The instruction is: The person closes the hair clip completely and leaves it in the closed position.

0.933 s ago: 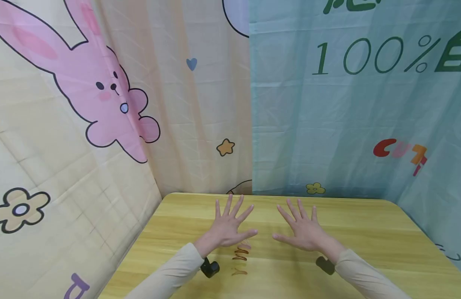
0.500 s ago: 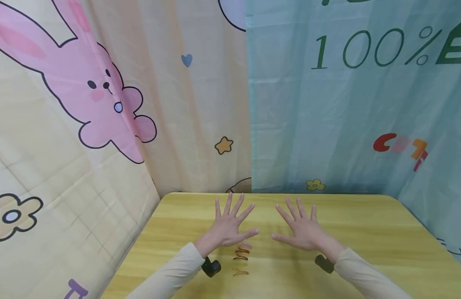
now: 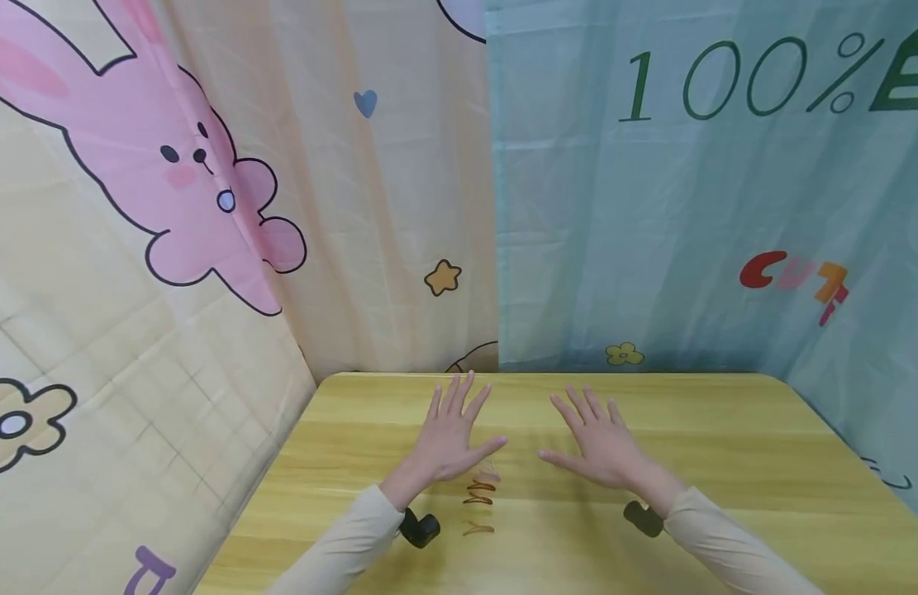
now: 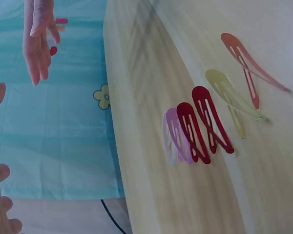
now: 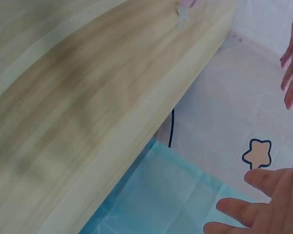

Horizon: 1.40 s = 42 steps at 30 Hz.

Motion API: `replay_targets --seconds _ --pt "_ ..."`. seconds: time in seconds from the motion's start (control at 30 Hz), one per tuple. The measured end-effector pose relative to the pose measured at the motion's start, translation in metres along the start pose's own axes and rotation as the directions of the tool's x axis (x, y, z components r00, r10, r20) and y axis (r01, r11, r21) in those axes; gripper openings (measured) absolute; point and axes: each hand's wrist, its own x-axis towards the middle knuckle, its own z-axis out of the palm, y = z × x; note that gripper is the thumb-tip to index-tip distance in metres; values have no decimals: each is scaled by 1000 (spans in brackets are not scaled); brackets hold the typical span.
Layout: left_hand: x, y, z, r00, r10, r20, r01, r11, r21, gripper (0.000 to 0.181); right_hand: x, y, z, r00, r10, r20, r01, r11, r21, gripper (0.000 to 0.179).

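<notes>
My left hand [image 3: 445, 445] hovers over the table with fingers straight and spread, holding nothing. Across from it, my right hand [image 3: 606, 453] is held the same way, palm down, its thumb pointing toward the left one. Several snap hair clips lie in a row below the left hand. In the left wrist view they run from a white clip [image 4: 168, 141] and a pink-purple clip [image 4: 174, 127] through a dark red clip [image 4: 189, 124] and another dark red clip [image 4: 205, 109] to a pale yellow-green clip [image 4: 224, 87] and an orange-red clip [image 4: 237, 53]. Neither hand touches them.
The wood-grain table [image 3: 726, 463] has rounded far corners. Behind it hang a beige curtain [image 3: 399, 182] and a teal curtain [image 3: 615, 207]; a beige sheet with a pink rabbit [image 3: 168, 157] covers the left side. A small dark camera [image 3: 420, 529] sits under the left wrist.
The view has tilted down and a little right, so the curtain prints and table edge sit higher. The fingers of both hands have drawn slightly closer together. The clips have not moved.
</notes>
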Motion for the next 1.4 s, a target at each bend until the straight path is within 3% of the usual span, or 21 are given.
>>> replay_targets --seconds 0.17,0.37,0.47,0.7,1.0,1.2,1.4 --pt "-4 -4 6 996 -65 -68 54 988 -145 78 0 -2 7 1000 11 -24 -9 998 59 88" --pt "-6 -8 13 982 -162 -97 128 948 -292 64 2 -7 15 999 37 -32 -32 990 134 80" --pt "-7 -11 18 974 -206 -91 158 915 -371 54 5 -12 20 998 54 -22 -50 986 161 75" --pt "-17 -20 35 955 -288 -65 203 800 -565 33 16 -25 36 994 104 17 -106 975 197 57" --pt "-37 -23 51 931 -359 -67 222 703 -675 26 30 -41 59 998 51 31 -57 966 253 36" --pt "-47 -21 55 905 -424 -42 268 642 -718 19 39 -48 70 999 11 34 -20 961 277 29" --pt "-55 -21 61 884 -466 -29 295 607 -738 17 44 -53 82 997 53 62 -68 961 269 26"
